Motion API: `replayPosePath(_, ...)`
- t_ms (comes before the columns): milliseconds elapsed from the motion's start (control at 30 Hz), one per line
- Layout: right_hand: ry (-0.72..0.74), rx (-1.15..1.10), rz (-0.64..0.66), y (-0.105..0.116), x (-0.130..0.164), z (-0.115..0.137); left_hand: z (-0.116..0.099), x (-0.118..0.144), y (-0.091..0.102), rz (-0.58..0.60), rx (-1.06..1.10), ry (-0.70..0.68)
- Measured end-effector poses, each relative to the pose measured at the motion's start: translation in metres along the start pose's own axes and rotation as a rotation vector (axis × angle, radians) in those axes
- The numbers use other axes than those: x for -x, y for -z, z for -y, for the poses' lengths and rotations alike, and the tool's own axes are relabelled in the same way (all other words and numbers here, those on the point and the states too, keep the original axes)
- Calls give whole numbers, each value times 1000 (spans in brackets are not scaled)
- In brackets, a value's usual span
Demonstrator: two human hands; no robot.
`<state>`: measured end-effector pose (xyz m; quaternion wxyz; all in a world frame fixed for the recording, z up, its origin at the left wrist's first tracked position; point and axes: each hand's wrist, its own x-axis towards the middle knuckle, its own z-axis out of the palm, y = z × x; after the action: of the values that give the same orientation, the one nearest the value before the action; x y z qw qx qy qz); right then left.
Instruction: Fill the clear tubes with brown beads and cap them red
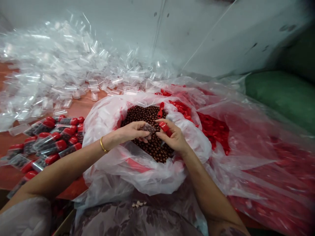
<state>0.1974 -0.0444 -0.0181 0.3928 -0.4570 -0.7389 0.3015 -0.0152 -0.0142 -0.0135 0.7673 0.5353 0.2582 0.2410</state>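
My left hand, with a gold bangle at the wrist, pinches a small transparent plastic tube over the middle of a white plastic bag. Dark brown beads fill the mouth of that bag. Close by on the right, my right hand is closed on a red cap held between thumb and fingers. The two hands are slightly apart. A small red plastic piece with a rounded, holed end lies on the beads just beyond my right hand.
Filled tubes with red caps lie piled at the left. Behind them spreads a large heap of transparent tubes. Red plastic parts fill a thin transparent bag at the right. A green sack stands beyond, near a pale wall.
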Motion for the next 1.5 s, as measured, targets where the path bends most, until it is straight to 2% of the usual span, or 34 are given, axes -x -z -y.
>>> replayPosePath(67, 39, -12, 63, -1, -1, 2, -1, 1, 0, 46, 1, 23)
replayPosePath(167, 55, -17, 76, -2, -2, 1, 0, 1, 0, 82, -16, 50)
replayPosePath(267, 41, -30, 89, -2, -2, 1, 2, 0, 1, 106, -39, 77)
replayPosePath(433, -20, -147, 205, 2, -2, 10, 2, 2, 0, 150, -41, 64)
replayPosePath(533, -54, -199, 158, 4, -2, 8, 0, 3, -1, 114, -13, 40)
replayPosePath(700, -251, -310, 28, 1, 1, -1, 0, 2, -2, 44, 27, -7)
replayPosePath(767, -235, -292, 7, 0, 3, 0, 2, 2, -2, 28, 35, -37)
replayPosePath(833, -147, -210, 17, 0, 4, 4, 4, 2, -3, 32, 24, -53)
replayPosePath(967, 10, -84, 138, 0, 2, 13, 6, 4, -4, 99, -27, -18)
replayPosePath(1100, 59, -31, 200, -1, -1, 12, 5, 4, -5, 121, -30, 29)
replayPosePath(1200, 26, -62, 136, -1, 0, 7, 4, 3, -5, 100, -14, 39)
replayPosePath(1300, -120, -222, 63, 0, 2, 1, 5, 2, -4, 16, -38, 9)
replayPosePath(1367, -218, -315, 68, -1, 4, 0, 7, 1, -4, -17, -97, -18)
replayPosePath(1433, -237, -281, 75, -3, 4, 2, 9, 1, -4, -13, -159, -49)
replayPosePath(1500, -169, -153, 84, -8, 4, 7, 10, 1, -5, -3, -198, -91)
